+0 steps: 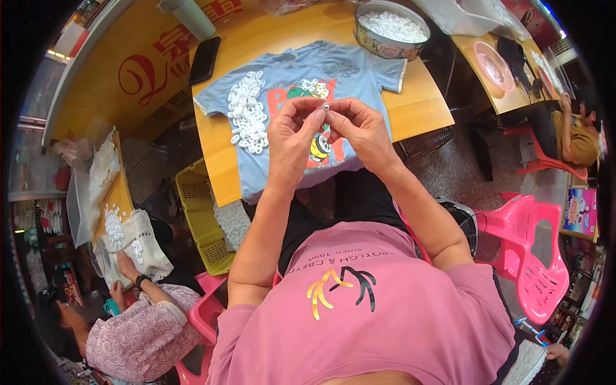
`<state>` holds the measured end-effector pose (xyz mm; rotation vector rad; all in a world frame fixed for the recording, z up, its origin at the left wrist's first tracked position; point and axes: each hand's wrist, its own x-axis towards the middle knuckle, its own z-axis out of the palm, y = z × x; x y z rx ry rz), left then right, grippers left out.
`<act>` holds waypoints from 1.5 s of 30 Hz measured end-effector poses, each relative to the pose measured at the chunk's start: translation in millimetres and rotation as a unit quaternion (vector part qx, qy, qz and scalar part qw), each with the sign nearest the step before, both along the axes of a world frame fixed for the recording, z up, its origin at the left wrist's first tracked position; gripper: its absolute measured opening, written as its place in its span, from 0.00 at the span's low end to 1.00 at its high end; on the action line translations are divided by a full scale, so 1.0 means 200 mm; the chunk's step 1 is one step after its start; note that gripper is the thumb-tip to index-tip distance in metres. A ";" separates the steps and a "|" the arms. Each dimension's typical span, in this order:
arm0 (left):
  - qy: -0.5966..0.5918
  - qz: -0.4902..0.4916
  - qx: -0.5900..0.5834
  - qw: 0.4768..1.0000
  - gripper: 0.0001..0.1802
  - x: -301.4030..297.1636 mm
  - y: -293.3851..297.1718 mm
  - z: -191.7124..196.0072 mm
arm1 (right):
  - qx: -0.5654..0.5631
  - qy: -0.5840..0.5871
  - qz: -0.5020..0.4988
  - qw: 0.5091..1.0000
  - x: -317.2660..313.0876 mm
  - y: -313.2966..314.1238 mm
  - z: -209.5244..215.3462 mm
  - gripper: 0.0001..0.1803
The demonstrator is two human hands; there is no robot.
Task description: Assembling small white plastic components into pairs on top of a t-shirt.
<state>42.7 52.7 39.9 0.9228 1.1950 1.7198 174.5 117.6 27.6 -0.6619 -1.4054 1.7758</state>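
Note:
My left hand (296, 131) and my right hand (362, 128) meet above a blue-grey T-shirt (282, 67) spread on the table. Both are closed, thumbs and fingertips pinching a small whitish piece (326, 108) between them. Its exact kind is too small to tell. Left of my hands, a loose heap of small white oval plastic pieces with dark holes (247, 115) lies on the shirt. A smaller cluster of similar white pieces (316, 86) sits just beyond my fingertips, on the shirt's printed front.
A round tin (390, 49) full of white pieces stands at the table's far right. A black phone (205, 61) lies far left. Below the table's left side is a yellow crate (199, 212). Pink chairs (526, 250) stand right; co-workers sit left and far right.

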 end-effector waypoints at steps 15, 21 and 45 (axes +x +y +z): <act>0.007 0.044 0.005 0.999 0.09 0.00 -0.05 -0.04 | -0.039 -0.001 0.022 0.999 0.07 -0.02 0.04 0.14; 0.022 0.002 -0.021 1.000 0.10 0.04 -0.09 0.00 | -0.033 0.035 0.011 0.999 0.11 0.03 0.09 0.13; 0.038 -0.028 -0.040 0.998 0.08 0.08 -0.13 0.06 | 0.057 -0.018 0.047 0.997 0.10 0.01 0.08 0.12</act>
